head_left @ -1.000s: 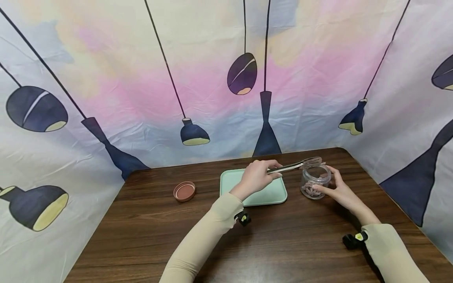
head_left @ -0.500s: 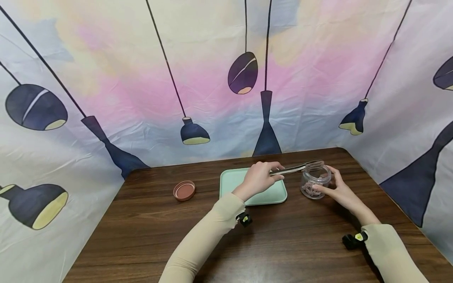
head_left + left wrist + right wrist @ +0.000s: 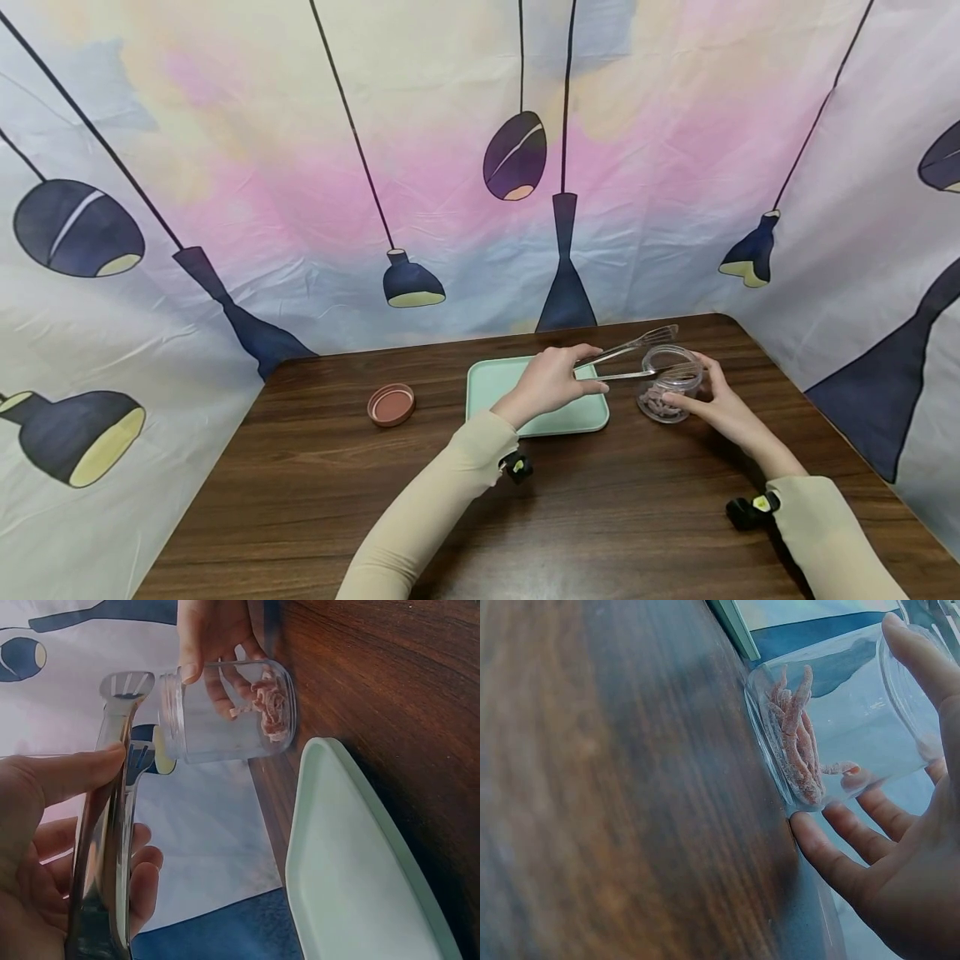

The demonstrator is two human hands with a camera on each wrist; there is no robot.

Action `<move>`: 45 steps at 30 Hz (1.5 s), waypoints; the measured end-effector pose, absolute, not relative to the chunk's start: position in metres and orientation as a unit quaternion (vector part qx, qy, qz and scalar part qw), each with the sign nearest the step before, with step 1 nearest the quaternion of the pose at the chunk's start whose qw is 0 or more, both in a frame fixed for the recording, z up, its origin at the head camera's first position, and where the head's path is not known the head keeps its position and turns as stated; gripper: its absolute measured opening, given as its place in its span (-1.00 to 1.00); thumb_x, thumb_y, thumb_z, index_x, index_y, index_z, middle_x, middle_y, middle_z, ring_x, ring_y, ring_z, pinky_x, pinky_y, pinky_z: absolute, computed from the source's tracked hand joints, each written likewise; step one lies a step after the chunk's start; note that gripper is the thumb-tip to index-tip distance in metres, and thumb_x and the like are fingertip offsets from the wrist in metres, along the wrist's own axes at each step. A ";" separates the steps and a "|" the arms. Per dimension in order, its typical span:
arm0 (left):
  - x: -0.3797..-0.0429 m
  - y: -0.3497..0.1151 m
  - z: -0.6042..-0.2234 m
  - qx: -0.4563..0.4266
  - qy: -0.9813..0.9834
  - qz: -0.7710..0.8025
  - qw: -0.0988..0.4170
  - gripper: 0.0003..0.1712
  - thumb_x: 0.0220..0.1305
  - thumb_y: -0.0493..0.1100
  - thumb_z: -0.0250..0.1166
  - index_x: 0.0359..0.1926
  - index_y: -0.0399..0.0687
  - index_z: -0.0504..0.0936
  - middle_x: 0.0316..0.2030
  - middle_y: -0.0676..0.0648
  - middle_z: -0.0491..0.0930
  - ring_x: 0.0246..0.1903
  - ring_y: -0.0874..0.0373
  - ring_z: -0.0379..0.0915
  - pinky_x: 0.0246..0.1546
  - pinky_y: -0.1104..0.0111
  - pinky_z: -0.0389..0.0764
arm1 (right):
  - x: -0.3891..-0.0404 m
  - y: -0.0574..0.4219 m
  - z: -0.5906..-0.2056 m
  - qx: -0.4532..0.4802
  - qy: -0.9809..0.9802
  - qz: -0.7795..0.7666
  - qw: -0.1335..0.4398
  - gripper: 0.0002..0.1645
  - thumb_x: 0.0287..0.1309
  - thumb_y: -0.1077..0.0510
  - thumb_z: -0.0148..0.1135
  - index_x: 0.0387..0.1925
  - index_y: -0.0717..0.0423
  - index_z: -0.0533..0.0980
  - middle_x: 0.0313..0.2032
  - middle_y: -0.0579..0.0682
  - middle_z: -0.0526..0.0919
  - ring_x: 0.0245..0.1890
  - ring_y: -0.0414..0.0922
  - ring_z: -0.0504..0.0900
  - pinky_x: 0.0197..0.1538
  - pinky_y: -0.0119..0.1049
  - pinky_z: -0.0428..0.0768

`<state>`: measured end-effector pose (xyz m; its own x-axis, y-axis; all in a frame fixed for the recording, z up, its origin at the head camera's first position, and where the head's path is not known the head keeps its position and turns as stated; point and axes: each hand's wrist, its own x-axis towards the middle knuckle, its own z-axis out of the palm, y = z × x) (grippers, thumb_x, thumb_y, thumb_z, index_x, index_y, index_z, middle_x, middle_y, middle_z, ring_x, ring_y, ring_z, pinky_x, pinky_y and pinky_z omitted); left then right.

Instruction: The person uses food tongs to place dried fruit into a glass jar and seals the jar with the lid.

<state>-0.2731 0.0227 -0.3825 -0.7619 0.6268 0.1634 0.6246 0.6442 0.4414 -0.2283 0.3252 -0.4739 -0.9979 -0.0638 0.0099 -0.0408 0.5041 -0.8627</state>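
Observation:
Metal tongs point(image 3: 622, 353) extend from my left hand point(image 3: 545, 385), which grips them over the green tray. Their two arms stand spread apart in the head view, and the slotted tips lie by the mouth of a clear jar point(image 3: 206, 735); the lower tip overlaps its rim in the head view. My right hand point(image 3: 723, 408) holds the jar from its right side, thumb in front and fingers round the back. Dusty pinkish strips point(image 3: 799, 742), several of them, lie at the jar's bottom. The jar stands upright, its mouth uncovered.
The pale green tray point(image 3: 487, 379) lies under the left hand, just left of the jar. Further left a reddish-brown round lid point(image 3: 391, 406) rests upside down on the dark wooden table point(image 3: 315, 500). A curtain printed with lamps point(image 3: 450, 167) hangs behind the table.
The tongs' arms, close together over the jar's rim before, are now spread apart, one raised and one lower across the mouth. The right hand and jar have stayed put.

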 end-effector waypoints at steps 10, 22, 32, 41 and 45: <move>-0.275 0.017 -0.387 0.342 0.905 0.253 -0.003 -0.30 0.27 0.15 0.42 0.38 0.13 0.49 0.12 0.01 0.65 -0.22 0.23 0.60 -0.22 0.35 0.57 | -0.228 0.326 -0.475 -0.029 0.868 -0.496 0.010 0.25 0.32 -0.19 0.29 0.60 -0.05 -0.39 0.44 0.48 -0.04 0.39 0.46 0.08 0.16 0.44 0.23; -0.283 -0.024 -0.389 0.315 0.910 0.269 -0.017 -0.31 0.29 0.14 0.41 0.38 0.11 0.50 0.16 0.00 0.63 -0.32 0.23 0.59 -0.23 0.27 0.58 | -0.227 0.326 -0.475 -0.033 0.864 -0.503 0.004 0.24 0.33 -0.17 0.28 0.60 -0.08 -0.40 0.41 0.47 0.01 0.38 0.44 0.10 0.14 0.44 0.26; -0.279 -0.081 -0.391 0.291 0.910 0.293 -0.021 -0.27 0.28 0.11 0.42 0.41 0.04 0.47 -0.01 -0.07 0.68 -0.46 0.20 0.53 -0.42 0.25 0.51 | -0.227 0.325 -0.475 -0.037 0.865 -0.500 0.004 0.22 0.34 -0.17 0.27 0.61 -0.10 -0.40 0.39 0.47 0.06 0.36 0.42 0.14 0.12 0.42 0.29; -0.268 -0.135 -0.393 0.249 0.920 0.301 -0.035 -0.28 0.26 0.08 0.45 0.39 0.06 0.48 -0.31 -0.01 0.63 -0.59 0.22 0.32 -0.40 0.23 0.43 | -0.228 0.324 -0.475 -0.029 0.864 -0.502 0.010 0.24 0.32 -0.20 0.27 0.60 -0.08 -0.40 0.39 0.48 0.05 0.39 0.44 0.08 0.15 0.45 0.23; -0.261 -0.155 -0.397 0.239 0.924 0.295 -0.041 -0.28 0.23 0.08 0.47 0.38 0.04 0.50 -0.19 -0.07 0.68 -0.53 0.19 0.34 -0.33 0.21 0.45 | -0.226 0.325 -0.475 -0.032 0.865 -0.501 0.010 0.24 0.33 -0.19 0.26 0.60 -0.07 -0.42 0.40 0.48 0.00 0.38 0.45 0.07 0.14 0.46 0.23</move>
<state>-0.2613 -0.1552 -0.3971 -0.8825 0.4178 0.2160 0.4656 0.7114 0.5264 -0.2263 0.3246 -0.4755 -0.9977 -0.0662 0.0149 -0.0459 0.4962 -0.8670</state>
